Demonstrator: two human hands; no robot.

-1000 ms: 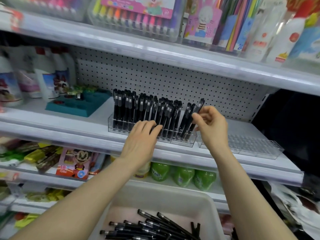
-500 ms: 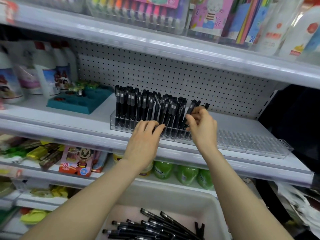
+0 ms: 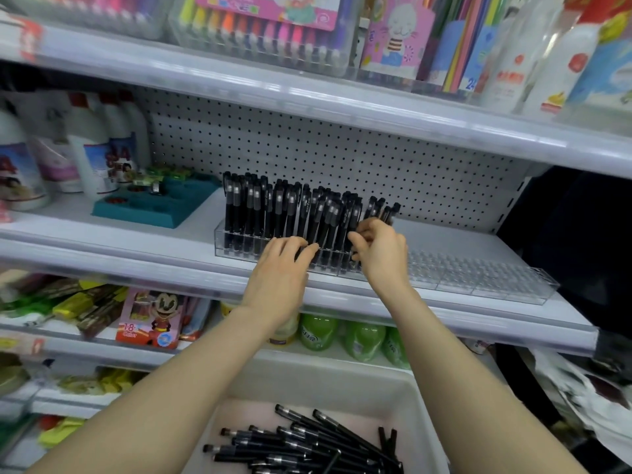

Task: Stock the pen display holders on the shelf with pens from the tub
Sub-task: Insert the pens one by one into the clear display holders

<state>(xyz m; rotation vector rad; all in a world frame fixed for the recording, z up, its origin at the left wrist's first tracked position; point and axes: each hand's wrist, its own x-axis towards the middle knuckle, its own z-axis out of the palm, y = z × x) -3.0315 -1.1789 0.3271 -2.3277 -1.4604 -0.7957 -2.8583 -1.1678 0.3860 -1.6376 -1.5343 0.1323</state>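
Observation:
A clear pen holder [image 3: 236, 249] on the middle shelf is packed with upright black pens [image 3: 290, 206]. My right hand [image 3: 381, 254] is at its right end, fingers pinched on a black pen [image 3: 388, 213] that stands low among the last slots. My left hand [image 3: 282, 271] lies palm down against the holder's front, its fingertips resting on the lower barrels of the pens and gripping nothing. A second clear holder [image 3: 485, 277] to the right has bare slots. Below, a white tub [image 3: 342, 384] holds several loose black pens [image 3: 307, 443].
A teal tray [image 3: 154, 208] and white bottles [image 3: 99, 148] stand on the shelf to the left. The shelf above carries marker sets [image 3: 260, 29] and bottles. Green bottles [image 3: 362, 340] and packets sit on the shelf below. A pegboard [image 3: 342, 159] backs the pens.
My right hand has come down and slightly left, lowering its pen into the right end of the filled holder. The left hand has stayed on the holder's front.

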